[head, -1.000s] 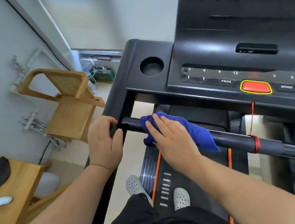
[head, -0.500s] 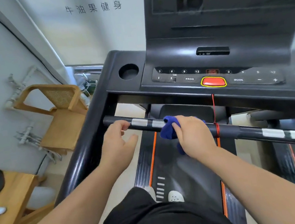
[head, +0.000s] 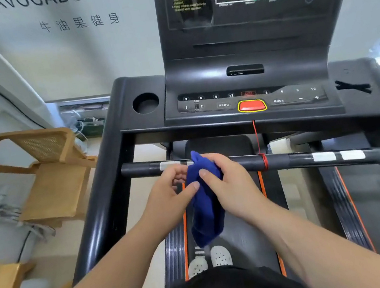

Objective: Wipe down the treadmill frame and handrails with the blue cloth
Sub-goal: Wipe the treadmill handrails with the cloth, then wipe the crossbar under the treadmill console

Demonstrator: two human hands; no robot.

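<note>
**Blue cloth held in both hands just short of the front crossbar**

Crumpled blue fabric cloth (head: 206, 205) gripped between both hands, above the dark running belt (head: 242, 231) and just on the near side of the black round crossbar handrail (head: 240, 162). Top corner of cloth standing up against the bar, overlapping it in view; actual contact not determinable. Lower end of cloth hanging free toward the belt.

Left hand (head: 166, 193): thumb pressed on the cloth's left side, fingers curled behind, near the bar's silver sensor strip (head: 170, 165). Right hand (head: 230, 184): closed over the cloth's right side, thumb laid across its front. Hands close together, cloth clamped between them; neither hand gripping the bar.

Thin red safety cord (head: 256, 139) dropping from below the red stop button (head: 251, 105) with yellow border, wound round the bar to the right of the right hand. Two more silver strips (head: 338, 155) farther right on the bar.

Black treadmill console (head: 246, 67) upright beyond the bar, green digits lit. Round cup recess (head: 145, 103) to its left. Black left side rail (head: 101, 200) running down toward the camera.

Two white perforated shoes (head: 210, 260) on the belt below the cloth. Light wooden chair (head: 49, 173) with woven back to the left of the treadmill, well apart.
</note>
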